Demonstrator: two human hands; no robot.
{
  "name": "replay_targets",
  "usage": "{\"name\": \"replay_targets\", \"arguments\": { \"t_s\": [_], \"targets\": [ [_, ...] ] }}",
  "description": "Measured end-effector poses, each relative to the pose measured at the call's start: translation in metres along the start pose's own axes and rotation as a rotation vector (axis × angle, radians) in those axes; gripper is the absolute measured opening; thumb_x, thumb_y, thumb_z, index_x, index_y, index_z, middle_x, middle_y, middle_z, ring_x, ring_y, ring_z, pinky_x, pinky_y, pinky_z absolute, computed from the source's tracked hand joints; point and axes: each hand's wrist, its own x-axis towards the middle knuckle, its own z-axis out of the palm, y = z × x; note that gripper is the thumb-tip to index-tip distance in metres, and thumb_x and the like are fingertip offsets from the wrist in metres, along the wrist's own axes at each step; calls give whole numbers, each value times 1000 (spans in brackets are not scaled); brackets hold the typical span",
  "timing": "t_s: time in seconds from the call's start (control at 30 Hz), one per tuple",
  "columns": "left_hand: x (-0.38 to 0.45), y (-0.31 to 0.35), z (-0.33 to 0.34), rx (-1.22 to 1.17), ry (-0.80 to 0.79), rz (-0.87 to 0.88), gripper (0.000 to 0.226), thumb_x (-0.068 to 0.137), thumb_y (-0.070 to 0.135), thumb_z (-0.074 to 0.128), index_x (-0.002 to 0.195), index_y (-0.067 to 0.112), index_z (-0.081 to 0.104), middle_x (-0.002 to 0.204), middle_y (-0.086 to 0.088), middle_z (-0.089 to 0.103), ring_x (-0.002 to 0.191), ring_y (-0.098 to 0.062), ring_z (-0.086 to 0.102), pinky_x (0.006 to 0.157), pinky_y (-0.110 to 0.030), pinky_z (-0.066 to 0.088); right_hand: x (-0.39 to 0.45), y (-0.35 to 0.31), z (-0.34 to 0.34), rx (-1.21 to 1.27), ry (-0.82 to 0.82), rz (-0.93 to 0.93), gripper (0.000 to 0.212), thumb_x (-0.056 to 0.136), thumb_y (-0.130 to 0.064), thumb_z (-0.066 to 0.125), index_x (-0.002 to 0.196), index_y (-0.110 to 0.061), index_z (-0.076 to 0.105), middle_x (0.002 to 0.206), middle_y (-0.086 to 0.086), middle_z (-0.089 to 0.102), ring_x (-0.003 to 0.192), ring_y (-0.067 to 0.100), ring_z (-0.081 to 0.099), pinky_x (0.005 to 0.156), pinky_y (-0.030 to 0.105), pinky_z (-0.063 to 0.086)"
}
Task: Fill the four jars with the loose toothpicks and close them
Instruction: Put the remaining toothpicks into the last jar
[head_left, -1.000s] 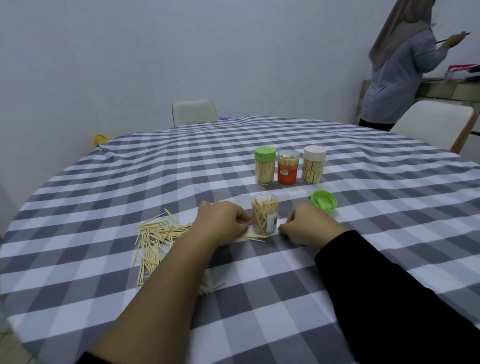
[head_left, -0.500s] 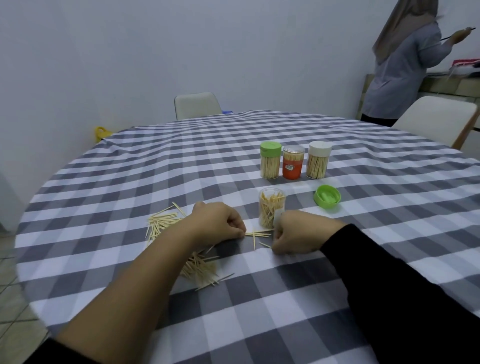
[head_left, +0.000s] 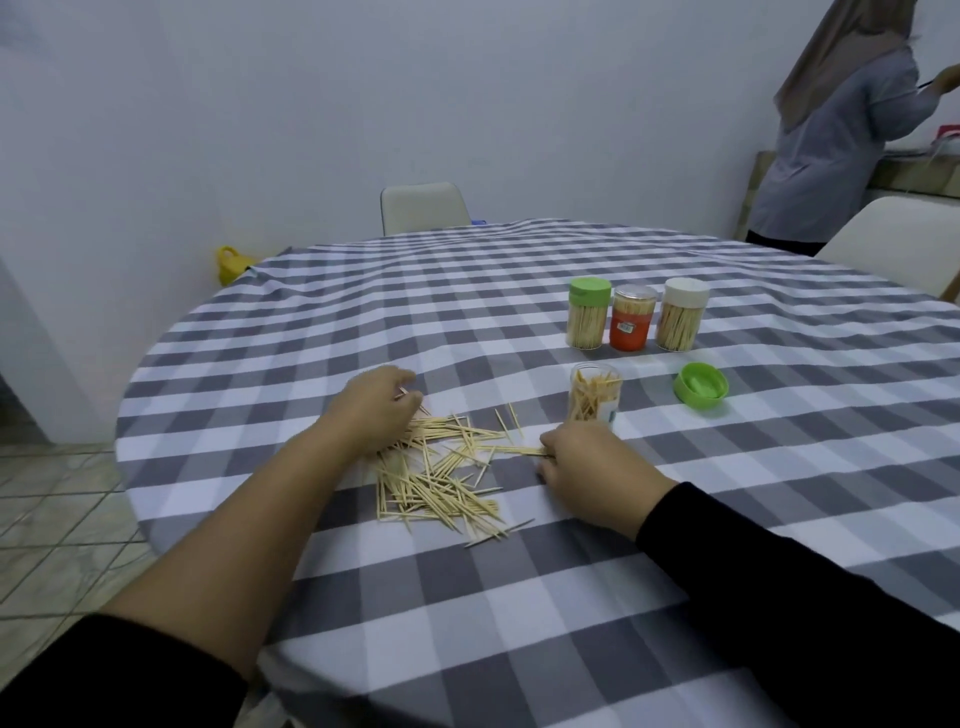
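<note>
A pile of loose toothpicks (head_left: 441, 480) lies on the checked tablecloth (head_left: 519, 597) between my hands. My left hand (head_left: 371, 410) rests on the pile's far left edge, fingers curled over some toothpicks. My right hand (head_left: 587, 470) pinches a few toothpicks at the pile's right side. Just beyond it stands an open clear jar (head_left: 594, 399), partly filled. Its green lid (head_left: 701, 385) lies upside down to the right. Three closed jars stand behind: green-lidded (head_left: 587, 319), orange-labelled (head_left: 631, 325) and white-lidded (head_left: 681, 321).
The round table's edge curves down at the left, with tiled floor beyond. A white chair (head_left: 423, 207) stands at the far side and another (head_left: 898, 249) at the right. A person (head_left: 841, 119) stands at a counter in the back right.
The view shifted, so the pile and jars sit further right. My left hand moved onto the pile's far edge. My right hand slid left, away from the open jar.
</note>
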Motion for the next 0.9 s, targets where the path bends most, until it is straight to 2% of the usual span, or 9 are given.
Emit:
{"name": "replay_targets", "arguments": {
  "t_s": [0.1, 0.3, 0.37, 0.43, 0.53, 0.6, 0.73, 0.8, 0.9],
  "targets": [
    [-1, -12, 6, 5, -3, -89, 39, 99, 35, 42, 132, 19, 54, 134, -5, 56, 122, -25, 49, 101, -37, 40, 3, -14, 1, -76, 28, -34, 25, 93, -6, 39, 106, -5, 61, 108, 13, 60, 103, 29, 56, 78, 30, 41],
    [-12, -4, 7, -139, -70, 34, 30, 96, 27, 53, 124, 20, 62, 130, 3, 59, 112, -13, 54, 87, -22, 39, 18, -29, 5, 10, 92, -78, 32, 88, -2, 47, 112, -10, 66, 110, 11, 62, 106, 28, 57, 89, 32, 45],
    [-14, -3, 5, -158, -105, 67, 30, 95, 28, 54, 123, 20, 64, 129, 4, 60, 109, -11, 55, 86, -22, 40, 23, -31, 5, 70, 62, -56, 35, 89, -5, 50, 119, -13, 64, 118, 11, 61, 111, 28, 55, 94, 32, 44],
    [-15, -3, 2, -144, -131, 89, 33, 97, 30, 49, 127, 20, 61, 134, 5, 57, 115, -13, 53, 93, -24, 40, 27, -31, 3, 118, 69, -4, 35, 89, -8, 51, 122, -15, 62, 123, 11, 58, 114, 29, 53, 96, 33, 44],
    [-13, -5, -7, -97, -209, 99, 39, 99, 30, 40, 135, 23, 53, 142, 5, 49, 126, -15, 46, 104, -29, 34, 34, -27, 2, 78, 107, 61, 29, 93, -18, 43, 116, -9, 59, 120, 14, 52, 114, 31, 48, 95, 34, 40],
    [-14, -4, -13, -44, -298, 115, 42, 97, 29, 42, 138, 24, 48, 146, 4, 44, 129, -16, 43, 106, -30, 31, 37, -27, 0, 44, 8, 79, 27, 90, -18, 42, 112, -7, 54, 120, 16, 51, 113, 33, 46, 93, 36, 39],
    [-19, 5, -19, 126, -401, 138, 60, 89, 25, 57, 145, 28, 37, 147, 0, 41, 125, -18, 46, 99, -26, 37, 36, -33, -11, 113, -159, 98, 31, 89, -23, 46, 116, -8, 50, 124, 15, 53, 113, 31, 48, 86, 34, 42],
    [-19, 9, -18, 245, -374, 172, 61, 88, 23, 58, 145, 30, 37, 142, 0, 47, 119, -17, 50, 94, -26, 42, 35, -41, -12, 173, -146, 95, 43, 90, -35, 51, 124, -8, 49, 125, 12, 54, 114, 28, 49, 85, 32, 41],
    [-15, 12, -11, 401, -271, 252, 46, 94, 23, 50, 139, 31, 46, 130, 1, 58, 108, -18, 57, 89, -29, 48, 34, -54, 1, 109, -64, 44, 57, 89, -52, 52, 124, -7, 51, 121, 11, 58, 114, 27, 50, 87, 34, 42]
  ]
}}
